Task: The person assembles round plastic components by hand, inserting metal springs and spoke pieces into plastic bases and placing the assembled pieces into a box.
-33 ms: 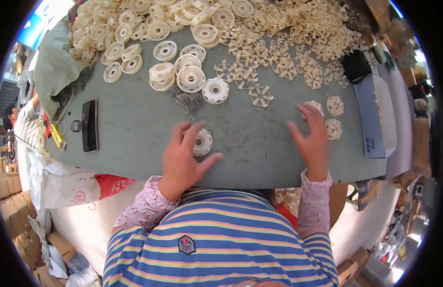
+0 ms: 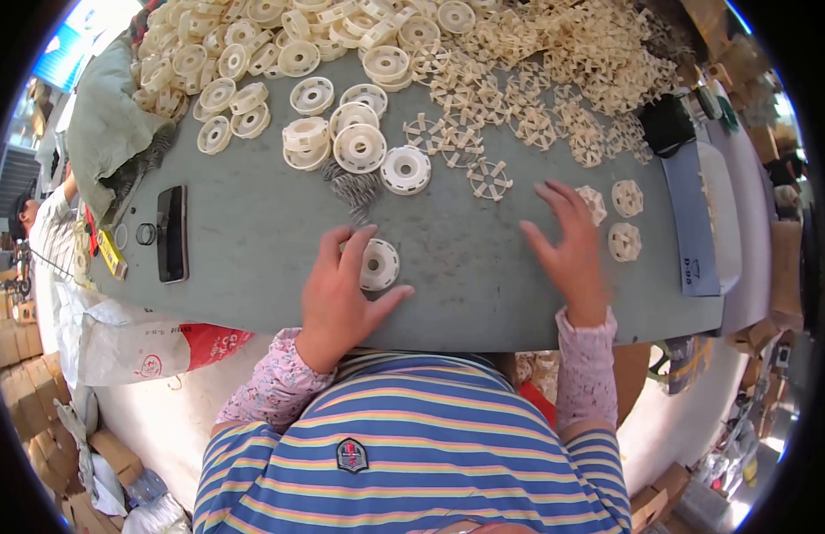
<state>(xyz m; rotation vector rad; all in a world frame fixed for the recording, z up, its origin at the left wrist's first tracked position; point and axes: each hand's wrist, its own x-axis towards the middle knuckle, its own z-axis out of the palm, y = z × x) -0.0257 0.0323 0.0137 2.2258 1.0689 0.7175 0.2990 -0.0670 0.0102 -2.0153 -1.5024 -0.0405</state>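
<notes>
While right hand point(image 2: 574, 258) hovers, tray point(image 2: 728, 233) (white) holds pieces point(image 2: 706, 182).

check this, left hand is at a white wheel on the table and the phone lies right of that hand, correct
Wrong side: in the head view the phone lies left of the left hand, which is at a white wheel on the table.

Your left hand point(image 2: 337, 298) points toward one o'clock, thumb spread wide. Your right hand point(image 2: 573, 254), thumb apart, points toward eleven.
</notes>
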